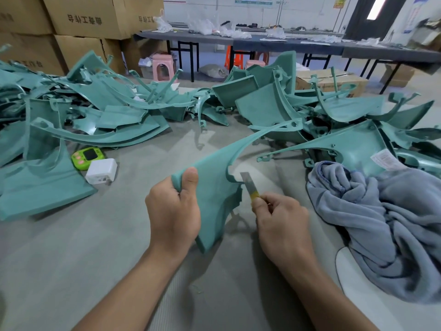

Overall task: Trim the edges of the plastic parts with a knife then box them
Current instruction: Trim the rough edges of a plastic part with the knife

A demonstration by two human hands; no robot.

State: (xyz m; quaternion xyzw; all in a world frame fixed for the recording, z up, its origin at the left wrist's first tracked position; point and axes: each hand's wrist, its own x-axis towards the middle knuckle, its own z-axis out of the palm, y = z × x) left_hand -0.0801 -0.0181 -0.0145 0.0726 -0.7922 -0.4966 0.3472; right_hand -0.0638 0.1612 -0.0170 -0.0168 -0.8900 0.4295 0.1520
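Through the head camera, I am watching my left hand (173, 211) gripping one teal plastic part (214, 187) by its near corner, thumb on top, and holding it upright above the grey surface (71, 259). My right hand (279, 216) is pinching the one knife (248, 185) by its yellow handle, with the blade lying against the part's notched right edge.

I am judging the job to be early or midway. Trimming is going on with this single piece, and I am not seeing any part sitting in a box. I cannot tell which of the loose pieces are already trimmed.

Counting, I am finding one part in hand, one knife and two heaps of teal parts. The left heap (95, 111) and the right heap (334, 111) are too tangled for an exact number, though each is plainly holding many pieces. One grey cloth (381, 223) is lying bunched near my right hand, and one green gadget (88, 156) is touching one white block (101, 170) at the left. At least four cardboard cartons (90, 17) are standing stacked behind the left heap.
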